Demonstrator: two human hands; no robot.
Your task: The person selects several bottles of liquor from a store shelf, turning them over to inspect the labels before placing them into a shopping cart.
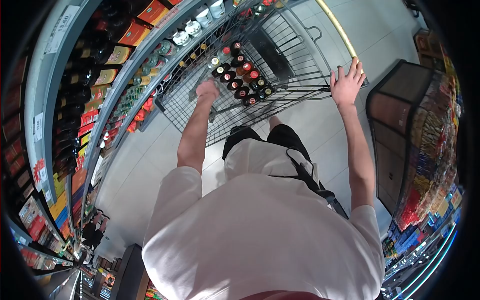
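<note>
Inside a metal shopping cart [300, 91], several dark bottles with round caps [235, 82] stand close together, beside a few clear ones [214, 62]. My left hand [207, 90] is over the cart's basket, left of the bottles, its fingers closed. Something clear, perhaps glass, shows by its fingertips, but I cannot make it out. My right hand [347, 84] rests at the end of the cart's yellow handle [340, 30], fingers stretched out and spread against it.
Curved shelves [97, 95] full of bottles and boxes run along the left. White jars [192, 28] stand on the shelf beyond the cart. A dark-framed display bin [400, 95] with packaged goods is at the right. A person [94, 230] is far off, lower left.
</note>
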